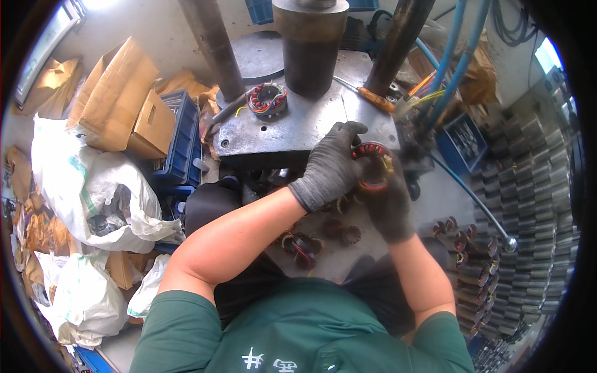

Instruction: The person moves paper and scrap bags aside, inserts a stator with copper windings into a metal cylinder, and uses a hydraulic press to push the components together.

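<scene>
Just in front of the press plate, I hold a ring-shaped motor stator (372, 149) with red windings and some yellow wire on its right side. My left hand (331, 165), in a grey knit glove, grips the ring's left edge with its fingers curled. Around the lower right side closes my right hand (392, 208), in a darker glove and partly blurred. A second stator (268, 110), with red windings and loose coloured leads, rests on the metal press plate (305, 127). Behind the hands stands the press ram (311, 56).
Steel columns (214, 50) flank the ram. A wooden-handled screwdriver (375, 99) lies on the plate's right. Several stators (303, 248) are on the floor below. A ball-ended lever (510, 244) and stacked metal cylinders (528, 211) stand right; cardboard boxes (115, 93) and white sacks (68, 180) left.
</scene>
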Demonstrator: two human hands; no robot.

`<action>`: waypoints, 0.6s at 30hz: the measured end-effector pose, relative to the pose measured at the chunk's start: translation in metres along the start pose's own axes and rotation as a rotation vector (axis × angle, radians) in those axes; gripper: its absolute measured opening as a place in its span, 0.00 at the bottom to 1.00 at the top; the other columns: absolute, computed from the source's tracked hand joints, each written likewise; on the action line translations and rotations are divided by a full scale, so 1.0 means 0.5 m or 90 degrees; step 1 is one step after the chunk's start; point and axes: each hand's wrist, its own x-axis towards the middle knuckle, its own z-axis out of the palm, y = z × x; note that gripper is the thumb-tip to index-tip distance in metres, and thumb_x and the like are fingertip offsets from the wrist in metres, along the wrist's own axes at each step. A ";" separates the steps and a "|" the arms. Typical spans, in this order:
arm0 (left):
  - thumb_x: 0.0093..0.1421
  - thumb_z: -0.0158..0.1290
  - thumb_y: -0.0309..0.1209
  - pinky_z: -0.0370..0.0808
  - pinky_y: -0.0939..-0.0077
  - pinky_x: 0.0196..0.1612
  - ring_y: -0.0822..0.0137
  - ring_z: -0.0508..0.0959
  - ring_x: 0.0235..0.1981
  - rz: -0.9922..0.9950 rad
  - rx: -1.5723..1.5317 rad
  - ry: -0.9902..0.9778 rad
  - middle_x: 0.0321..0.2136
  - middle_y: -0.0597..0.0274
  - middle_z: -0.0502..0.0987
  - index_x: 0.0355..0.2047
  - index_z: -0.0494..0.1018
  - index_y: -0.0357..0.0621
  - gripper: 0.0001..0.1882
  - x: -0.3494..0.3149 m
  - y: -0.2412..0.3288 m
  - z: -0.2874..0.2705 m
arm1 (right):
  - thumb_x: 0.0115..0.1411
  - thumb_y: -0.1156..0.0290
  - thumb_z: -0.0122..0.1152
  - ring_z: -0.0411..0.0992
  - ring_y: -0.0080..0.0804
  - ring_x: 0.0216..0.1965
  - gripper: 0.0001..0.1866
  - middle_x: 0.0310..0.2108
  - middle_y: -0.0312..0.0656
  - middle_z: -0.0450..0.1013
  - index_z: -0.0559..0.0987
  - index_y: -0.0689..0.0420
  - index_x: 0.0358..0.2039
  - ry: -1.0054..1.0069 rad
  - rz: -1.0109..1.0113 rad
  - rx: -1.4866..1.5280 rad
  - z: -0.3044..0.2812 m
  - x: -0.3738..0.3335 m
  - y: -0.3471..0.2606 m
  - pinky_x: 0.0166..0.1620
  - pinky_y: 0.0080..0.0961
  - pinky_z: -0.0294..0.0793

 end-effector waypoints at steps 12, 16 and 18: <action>0.46 0.75 0.29 0.80 0.58 0.57 0.53 0.78 0.56 0.241 -0.022 -0.119 0.61 0.47 0.66 0.63 0.71 0.52 0.43 -0.035 0.025 -0.059 | 0.64 0.26 0.46 0.71 0.45 0.62 0.47 0.61 0.48 0.72 0.69 0.56 0.67 0.080 0.165 0.560 -0.035 0.016 -0.008 0.69 0.49 0.66; 0.45 0.76 0.34 0.77 0.51 0.59 0.43 0.77 0.56 0.357 0.115 -0.100 0.65 0.43 0.66 0.61 0.74 0.54 0.41 -0.018 0.013 -0.057 | 0.64 0.24 0.44 0.71 0.46 0.62 0.49 0.61 0.49 0.72 0.69 0.57 0.66 0.046 0.163 0.580 -0.037 0.021 0.001 0.68 0.49 0.66; 0.44 0.76 0.35 0.76 0.50 0.60 0.41 0.77 0.55 0.378 0.121 -0.098 0.63 0.42 0.68 0.60 0.75 0.53 0.40 -0.006 0.018 -0.059 | 0.64 0.23 0.40 0.70 0.44 0.63 0.51 0.61 0.48 0.72 0.68 0.58 0.66 0.026 0.172 0.538 -0.030 0.022 -0.003 0.69 0.48 0.65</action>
